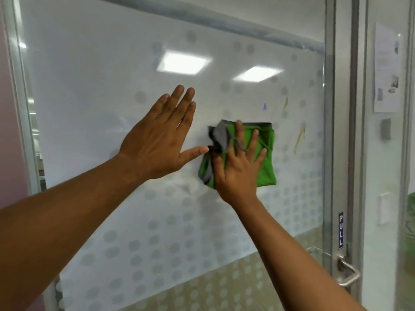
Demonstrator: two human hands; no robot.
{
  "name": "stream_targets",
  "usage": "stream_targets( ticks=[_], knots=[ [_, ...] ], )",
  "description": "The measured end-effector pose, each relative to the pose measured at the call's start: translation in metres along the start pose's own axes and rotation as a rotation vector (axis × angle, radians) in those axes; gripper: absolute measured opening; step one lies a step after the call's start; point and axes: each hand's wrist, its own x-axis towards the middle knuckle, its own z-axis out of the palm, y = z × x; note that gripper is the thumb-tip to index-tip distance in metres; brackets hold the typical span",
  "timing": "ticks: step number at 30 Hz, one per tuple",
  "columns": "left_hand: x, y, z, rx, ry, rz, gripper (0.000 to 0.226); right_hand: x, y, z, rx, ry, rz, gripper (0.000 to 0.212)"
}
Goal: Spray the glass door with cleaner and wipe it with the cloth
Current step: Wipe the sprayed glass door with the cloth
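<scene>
On the door, a large pane of frosted glass printed with rows of pale grey dots that thicken toward the bottom, both hands lie flat; the right hand is spread, fingers splayed and palm pressing the cloth against the glass near the middle of the pane; nothing is pinched or gripped, the cloth being held only by the pressure of the open palm. The cloth is a folded green square of soft, matte weave with a grey hem; its upper left corner is turned over, showing a grey underside, and a thin grey loop crosses the right fingers. The left hand is open, fingers straight and close together, empty, the thumb stretched out so that its tip reaches the cloth's left edge; whether the palm touches the glass cannot be told. Right of the cloth, a yellowish streak runs down the pane; above it are a shorter yellow mark and a small purple smear. Two square ceiling lights are reflected in the glossy surface above the hands. A brushed metal frame bounds the pane on the right; lower down it carries a blue PULL label and a curved metal handle. Papers hang on the wall beyond.
</scene>
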Motion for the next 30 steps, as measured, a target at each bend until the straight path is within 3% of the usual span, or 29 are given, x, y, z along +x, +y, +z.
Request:
stream_targets(
  ticks=[6,10,15,19,24,30],
  knots=[
    [0.001,0.001,0.002,0.042,-0.014,0.001,0.097,0.072,0.017,-0.018,0.124,0.055,0.409,0.061],
    [0.002,0.001,0.003,0.024,0.000,0.001,0.099,0.076,0.000,-0.017,0.088,0.055,0.291,0.063],
    [0.014,0.015,0.001,-0.048,0.036,0.007,0.101,0.005,-0.005,-0.004,0.052,0.002,0.067,0.063],
    [0.024,0.039,0.004,-0.080,0.027,0.055,0.101,-0.034,0.033,-0.002,0.077,-0.028,0.167,0.060],
    [0.025,0.054,0.017,-0.088,-0.001,0.100,0.102,0.009,0.049,-0.013,0.163,0.017,0.410,0.061],
    [0.027,0.054,0.021,-0.012,-0.031,0.126,0.105,-0.026,0.029,-0.001,0.082,0.002,0.229,0.063]
  ],
)
